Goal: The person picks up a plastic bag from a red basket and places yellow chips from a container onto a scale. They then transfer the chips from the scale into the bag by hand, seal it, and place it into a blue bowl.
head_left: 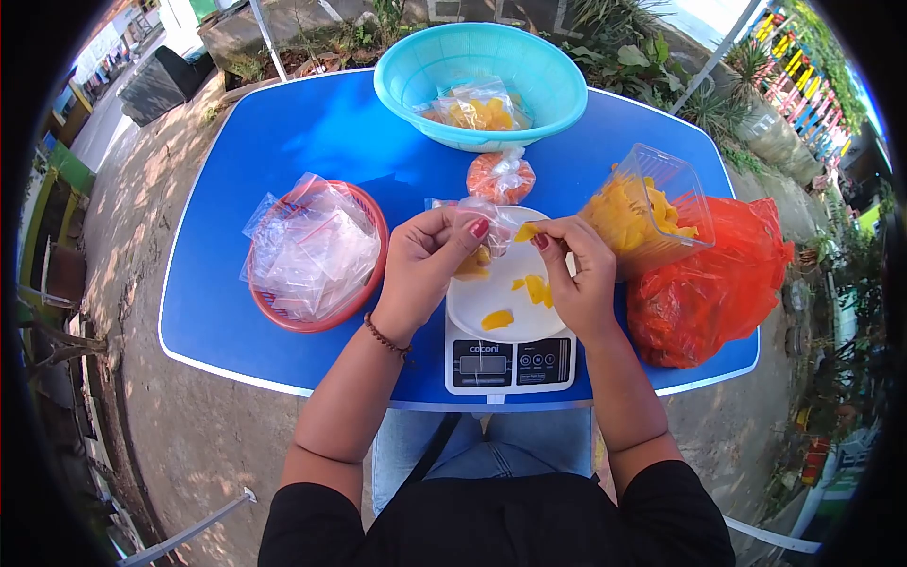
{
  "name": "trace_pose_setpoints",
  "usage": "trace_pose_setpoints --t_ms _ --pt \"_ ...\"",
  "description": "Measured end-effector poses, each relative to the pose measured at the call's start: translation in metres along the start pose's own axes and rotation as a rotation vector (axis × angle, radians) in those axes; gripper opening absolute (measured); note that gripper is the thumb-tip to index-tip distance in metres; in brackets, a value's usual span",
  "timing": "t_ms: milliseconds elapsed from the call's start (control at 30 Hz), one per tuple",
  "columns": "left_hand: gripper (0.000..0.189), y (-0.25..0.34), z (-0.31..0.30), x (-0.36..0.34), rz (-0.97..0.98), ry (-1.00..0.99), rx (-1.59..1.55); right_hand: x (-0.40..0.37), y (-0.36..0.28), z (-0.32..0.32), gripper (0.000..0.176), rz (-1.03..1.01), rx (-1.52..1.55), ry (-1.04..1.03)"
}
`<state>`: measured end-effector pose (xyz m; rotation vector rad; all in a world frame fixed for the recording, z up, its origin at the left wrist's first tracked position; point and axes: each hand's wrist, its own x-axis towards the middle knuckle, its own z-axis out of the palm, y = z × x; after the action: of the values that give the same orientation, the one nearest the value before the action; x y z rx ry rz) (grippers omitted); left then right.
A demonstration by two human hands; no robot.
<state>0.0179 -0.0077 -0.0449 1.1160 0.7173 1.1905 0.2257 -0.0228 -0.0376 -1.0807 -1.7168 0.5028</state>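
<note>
My left hand is closed on a small clear plastic bag with yellow pieces in its lower part, held above the scale's plate. Pinched in my right hand is a yellow piece, close to the bag's right side. Below both hands, several loose yellow pieces lie on the white round plate of the kitchen scale. Just right of my right hand, a clear plastic container is tilted and full of yellow pieces.
A red basket of empty clear bags is at the left. A turquoise basin with filled bags stands at the back. An orange-filled bag sits behind the scale, and a red plastic bag at the right, all on the blue table.
</note>
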Motion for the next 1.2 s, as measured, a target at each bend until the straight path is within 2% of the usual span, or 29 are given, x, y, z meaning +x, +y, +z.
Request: trace_pose_setpoints --t_ms 133,233,367,467,567,667,867,933,967,1067,1133,1200 --pt "0.024 0.005 0.009 -0.005 -0.010 -0.022 0.037 -0.001 -0.004 0.007 0.014 -0.082 0.304 0.284" --pt "0.032 0.002 0.016 -0.007 0.093 -0.027 0.177 -0.005 -0.008 0.005 0.015 -0.097 0.266 0.233" --pt "0.035 -0.001 0.016 -0.008 0.086 -0.049 0.219 0.000 -0.013 0.001 0.018 -0.272 -0.019 0.057" --pt "0.033 -0.003 0.014 -0.007 0.088 -0.070 0.223 -0.001 -0.012 0.002 0.017 -0.242 0.051 0.065" --pt "0.028 -0.004 0.015 -0.007 0.090 -0.088 0.137 -0.010 -0.007 0.005 0.017 -0.039 0.294 0.137" --pt "0.024 -0.001 0.015 -0.006 0.066 -0.098 0.017 -0.001 -0.008 -0.002 0.013 -0.229 0.104 0.021" --pt "0.027 -0.006 0.004 -0.001 0.062 -0.167 0.068 0.002 -0.016 -0.004 0.011 -0.284 -0.080 -0.133" --pt "0.028 -0.005 0.005 -0.001 0.101 -0.158 0.133 0.000 -0.019 0.004 0.012 -0.225 0.090 -0.003" --pt "0.029 -0.004 0.006 -0.001 0.068 -0.117 0.004 -0.001 -0.020 0.007 0.013 -0.196 0.174 0.061" --pt "0.030 -0.001 0.006 0.001 0.022 -0.004 -0.303 -0.006 -0.014 -0.004 0.015 -0.047 0.142 0.031" --pt "0.031 0.000 0.000 0.003 0.066 0.053 -0.403 0.001 -0.017 -0.014 0.017 -0.109 0.031 -0.242" --pt "0.028 0.001 0.001 0.003 0.050 0.024 -0.336 0.004 -0.022 -0.013 0.019 -0.159 -0.043 -0.489"
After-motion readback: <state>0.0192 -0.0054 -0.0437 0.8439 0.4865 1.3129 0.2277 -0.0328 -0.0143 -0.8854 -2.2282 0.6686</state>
